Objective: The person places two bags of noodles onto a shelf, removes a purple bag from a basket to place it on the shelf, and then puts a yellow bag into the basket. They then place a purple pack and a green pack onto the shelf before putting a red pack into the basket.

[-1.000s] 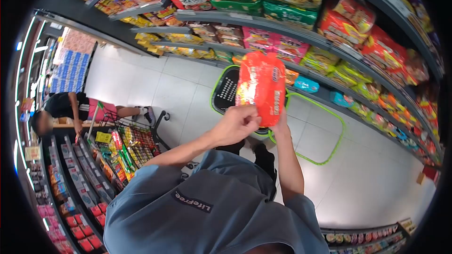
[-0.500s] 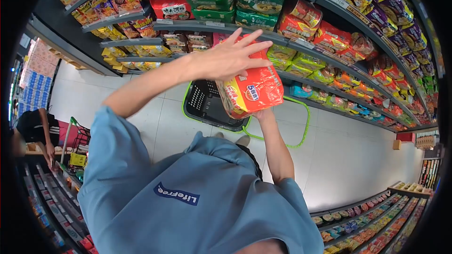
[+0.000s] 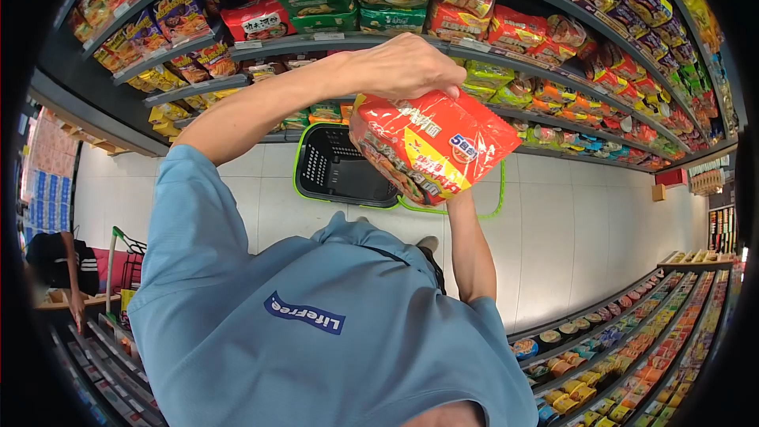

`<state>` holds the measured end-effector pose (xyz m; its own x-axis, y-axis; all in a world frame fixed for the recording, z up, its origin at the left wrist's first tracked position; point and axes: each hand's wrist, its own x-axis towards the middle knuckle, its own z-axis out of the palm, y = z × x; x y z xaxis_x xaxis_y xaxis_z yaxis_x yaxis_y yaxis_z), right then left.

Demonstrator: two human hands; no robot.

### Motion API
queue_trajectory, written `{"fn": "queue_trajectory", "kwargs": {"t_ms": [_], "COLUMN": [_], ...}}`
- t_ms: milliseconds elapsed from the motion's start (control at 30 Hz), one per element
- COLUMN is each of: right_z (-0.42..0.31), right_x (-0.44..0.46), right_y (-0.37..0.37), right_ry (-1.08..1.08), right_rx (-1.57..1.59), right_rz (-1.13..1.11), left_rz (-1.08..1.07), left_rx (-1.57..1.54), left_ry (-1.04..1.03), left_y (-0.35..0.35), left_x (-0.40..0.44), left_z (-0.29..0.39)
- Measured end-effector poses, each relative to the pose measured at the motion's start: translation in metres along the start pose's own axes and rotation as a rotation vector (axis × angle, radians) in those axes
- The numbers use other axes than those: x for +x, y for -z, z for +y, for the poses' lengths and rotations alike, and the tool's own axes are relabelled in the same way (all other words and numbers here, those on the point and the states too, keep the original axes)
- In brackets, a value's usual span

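Note:
A large red noodle multipack [image 3: 443, 142] with a yellow patch is up in front of my chest, tilted, its printed side facing the camera. At its upper edge my left hand [image 3: 415, 69] is closed, fingertips curled down onto the wrapper. From below, my right hand [image 3: 460, 204] holds the pack's lower side; its fingers are hidden behind the pack. Beneath and to the left, a black basket [image 3: 340, 166] with a green rim sits on the floor, partly covered by the pack.
Shelves of noodle packs [image 3: 316, 38] curve across the top and right. More shelves with cups [image 3: 585, 348] stand at the lower right. At the left edge a person [image 3: 59, 261] in dark clothes reaches toward a low shelf, beside a cart [image 3: 126, 269].
My left hand was spread over the pack and has closed on its upper edge. The pack has turned and shifted slightly right. The camera view has shifted.

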<state>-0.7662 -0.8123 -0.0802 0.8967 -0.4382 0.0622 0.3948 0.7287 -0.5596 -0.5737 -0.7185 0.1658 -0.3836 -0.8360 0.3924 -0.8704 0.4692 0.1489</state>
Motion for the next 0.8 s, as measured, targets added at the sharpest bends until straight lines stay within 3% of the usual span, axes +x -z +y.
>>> {"fn": "queue_trajectory", "kwargs": {"t_ms": [133,167,200,233,300,433,567,600,800], "right_z": [-0.019,-0.025,-0.033,-0.049,-0.084,-0.124,-0.164,-0.169,-0.198], "right_x": [-0.02,-0.025,-0.029,-0.035,-0.047,-0.07,-0.087,-0.086,-0.099], "right_y": [0.023,0.03,0.036,0.027,0.012,0.039,0.061,0.071,0.097], "right_ry": [0.119,0.059,-0.165,-0.157,-0.269,-0.236,-0.254,-0.277,-0.35], "right_rx": [-0.19,-0.086,0.374,0.374,0.373,0.302,0.166,0.262,0.275], "right_rz": [0.005,0.042,0.166,0.164,-0.222,-0.001,0.013,-0.082,-0.088], "left_rz": [0.035,0.035,0.023,0.008,-0.025,-0.056,-0.103,-0.108,-0.122], "left_rx": [0.045,0.049,0.025,-0.001,0.011,-0.096,-0.308,-0.309,-0.262], "left_ry": [0.007,-0.004,0.055,0.115,0.165,0.353,0.493,0.506,0.571], "left_y": [-0.006,-0.009,-0.012,-0.015,-0.02,-0.043,-0.056,-0.059,-0.073], "left_x": [0.024,0.032,0.04,0.05,0.073,0.116,0.152,0.158,0.187], "left_z": [0.025,0.03,0.034,0.042,0.054,0.069,0.082,0.085,0.103]}}
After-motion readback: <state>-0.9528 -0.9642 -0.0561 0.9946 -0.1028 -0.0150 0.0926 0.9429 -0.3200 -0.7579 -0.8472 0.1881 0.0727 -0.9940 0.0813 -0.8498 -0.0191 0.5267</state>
